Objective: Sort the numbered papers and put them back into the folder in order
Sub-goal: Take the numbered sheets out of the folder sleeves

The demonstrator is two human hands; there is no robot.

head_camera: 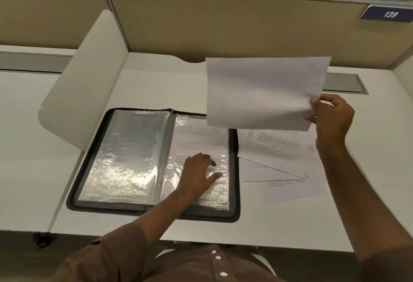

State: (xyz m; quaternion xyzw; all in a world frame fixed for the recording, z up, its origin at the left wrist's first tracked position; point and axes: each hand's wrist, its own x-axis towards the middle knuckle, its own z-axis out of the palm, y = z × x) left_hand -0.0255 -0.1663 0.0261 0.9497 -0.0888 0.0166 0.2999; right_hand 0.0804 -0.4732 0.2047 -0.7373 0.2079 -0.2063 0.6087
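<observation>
Folder lies open, near centre of desk. Left hand presses flat on right sleeve, apparently steadying it. Right hand pinches 1 raised sheet, likely for reading. Loose papers wait right of folder.

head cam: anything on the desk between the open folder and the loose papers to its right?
Nothing: in the head view the loose papers lie right up against the folder's right edge, and no desk shows between them there.

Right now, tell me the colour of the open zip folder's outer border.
Dark grey to black, clearest in the head view along the folder border.
</observation>
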